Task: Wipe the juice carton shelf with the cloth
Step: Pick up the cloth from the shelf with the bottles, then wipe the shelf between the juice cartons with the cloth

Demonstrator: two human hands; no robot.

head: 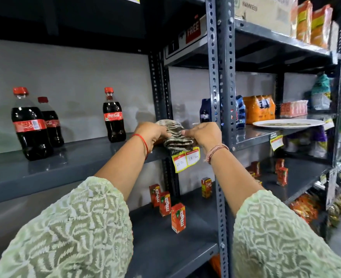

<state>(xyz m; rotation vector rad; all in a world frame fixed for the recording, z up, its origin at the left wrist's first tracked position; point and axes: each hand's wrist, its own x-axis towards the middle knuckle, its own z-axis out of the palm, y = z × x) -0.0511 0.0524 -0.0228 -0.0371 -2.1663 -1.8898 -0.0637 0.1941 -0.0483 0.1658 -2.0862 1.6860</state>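
A striped brown-and-cream cloth (175,135) is bunched between both hands at the front edge of the cola shelf, by the grey upright. My left hand (151,133) grips its left side and my right hand (203,134) grips its right side. The juice carton shelf (185,241) lies one level below, dark grey, with three red Maaza cartons (178,217) near its front left and another red carton (206,187) further back. More red cartons (281,176) stand on the same level in the bay to the right.
Three cola bottles (113,115) stand on the upper shelf (75,155). Yellow price tags (185,159) hang under the cloth. A grey perforated upright (220,137) splits the two bays. A white plate (288,123) and snack packs (258,109) sit at right.
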